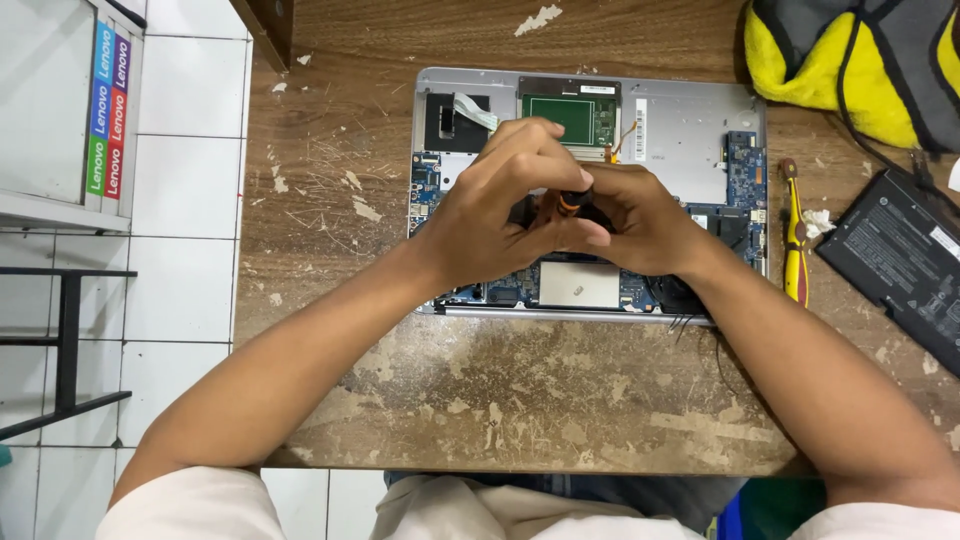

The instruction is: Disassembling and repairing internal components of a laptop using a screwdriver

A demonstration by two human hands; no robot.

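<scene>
both hands meet over the opened laptop (690,120) lying on the worn wooden tabletop (500,390). the left hand (495,215) and right hand (640,225) are closed together around a small screwdriver (573,200), whose orange-and-black handle shows between the fingers, above the circuit board. a yellow screwdriver (795,240) lies right of the laptop, a black battery (900,265) beyond it, a yellow bag (850,60) at the top right corner.

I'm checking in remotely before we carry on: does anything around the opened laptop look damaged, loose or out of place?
Nothing spilled. The wooden table is badly worn, its finish flaking in pale patches. A loose white ribbon cable sticks up from the opened laptop. A removed black battery lies askew at the right edge. Both hands, left hand and right hand, hide the screwdriver tip.
</scene>
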